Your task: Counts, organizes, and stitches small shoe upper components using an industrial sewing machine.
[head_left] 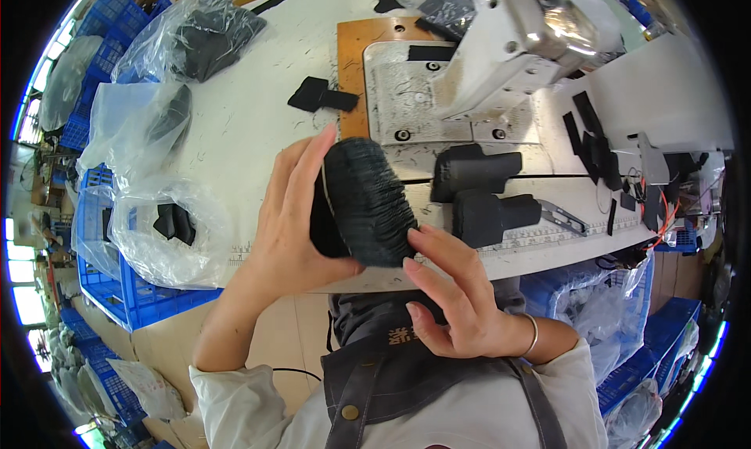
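Note:
My left hand (285, 222) is closed round a thick stack of black fabric pieces (368, 202), thumb below and fingers along its left side. The layered edges fan out toward the right, and the stack is held over the front of the white table (227, 128). My right hand (461, 304) is beside the lower right of the stack, two fingertips at its edge and the other fingers apart. Just right of the stack lie two black fabric pieces with narrow tabs (493, 214). A similar black piece (321, 95) lies behind it.
A sewing machine (501, 73) stands at the back right on a metal plate. Metal thread snips (563, 217) and black strips (591, 140) lie to the right. Plastic bags (168, 230) and a blue crate (149, 296) are at the left; another bagged crate (602, 308) is lower right.

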Demonstrator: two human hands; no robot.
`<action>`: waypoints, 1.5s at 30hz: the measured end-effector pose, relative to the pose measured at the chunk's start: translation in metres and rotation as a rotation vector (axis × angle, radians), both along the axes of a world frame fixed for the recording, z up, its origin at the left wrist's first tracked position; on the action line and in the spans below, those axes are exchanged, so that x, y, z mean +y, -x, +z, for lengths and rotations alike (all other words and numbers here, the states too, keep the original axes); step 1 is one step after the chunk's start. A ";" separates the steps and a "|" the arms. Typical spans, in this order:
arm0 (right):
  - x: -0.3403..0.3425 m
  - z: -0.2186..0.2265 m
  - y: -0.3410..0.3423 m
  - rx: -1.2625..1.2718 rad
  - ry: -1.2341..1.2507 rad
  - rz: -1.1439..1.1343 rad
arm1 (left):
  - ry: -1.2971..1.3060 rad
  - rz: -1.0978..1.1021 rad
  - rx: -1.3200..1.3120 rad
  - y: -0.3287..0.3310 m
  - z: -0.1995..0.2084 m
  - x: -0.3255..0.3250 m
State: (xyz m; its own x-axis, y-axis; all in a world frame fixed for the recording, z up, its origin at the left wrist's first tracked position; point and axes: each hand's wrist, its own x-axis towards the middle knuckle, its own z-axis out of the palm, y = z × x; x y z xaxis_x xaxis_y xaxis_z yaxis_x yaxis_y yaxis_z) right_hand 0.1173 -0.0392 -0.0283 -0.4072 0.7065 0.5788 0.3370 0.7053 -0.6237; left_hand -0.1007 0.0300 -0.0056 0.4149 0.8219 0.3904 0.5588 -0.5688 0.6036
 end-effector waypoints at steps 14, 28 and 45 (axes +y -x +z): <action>0.000 0.012 -0.064 -0.047 -0.210 -0.188 | -0.206 0.191 0.213 -0.007 -0.004 0.012; 0.060 0.080 -0.025 -0.211 -0.118 0.406 | 0.199 -0.307 -0.724 -0.014 0.000 -0.027; 0.143 0.092 0.059 -0.699 -0.221 -0.022 | -0.027 0.227 0.037 0.050 0.033 -0.014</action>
State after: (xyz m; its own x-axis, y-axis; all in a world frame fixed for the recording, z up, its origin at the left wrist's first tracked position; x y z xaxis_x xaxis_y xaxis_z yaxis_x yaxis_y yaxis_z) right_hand 0.0578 0.1036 0.0636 -0.7206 0.6154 0.3195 0.6196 0.7783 -0.1017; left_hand -0.1511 0.0156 0.0271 0.2348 0.8852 0.4016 0.6961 -0.4415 0.5661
